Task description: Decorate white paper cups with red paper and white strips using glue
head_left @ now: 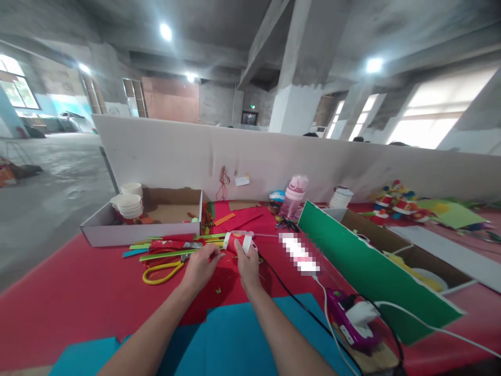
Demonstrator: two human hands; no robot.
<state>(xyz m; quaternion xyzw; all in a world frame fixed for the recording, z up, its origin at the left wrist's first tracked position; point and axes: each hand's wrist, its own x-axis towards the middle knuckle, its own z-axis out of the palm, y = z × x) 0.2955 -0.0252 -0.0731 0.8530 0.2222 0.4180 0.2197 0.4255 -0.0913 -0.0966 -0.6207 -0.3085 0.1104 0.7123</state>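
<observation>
A white paper cup with a red band (237, 241) lies on its side in my right hand (248, 265), thumb and fingers closed on it. Just left of the cup's end is my left hand (201, 265), thumb and forefinger pinched together; whatever is between them is too small to make out. Beyond that hand lie scissors with yellow handles (163, 273) and several green paper strips (166, 256), on the red tabletop (97, 292). Directly behind the cup, a pink-and-white tool with a cord is partly hidden.
At the left stands a white cardboard box (129, 235) holding stacked paper cups (131, 204). A green-sided box (364, 261) is at the right, near a purple power strip (352, 318) with cables. A pink bottle (294, 196) stands by the partition (172, 156). Blue sheets (230, 334) lie in front.
</observation>
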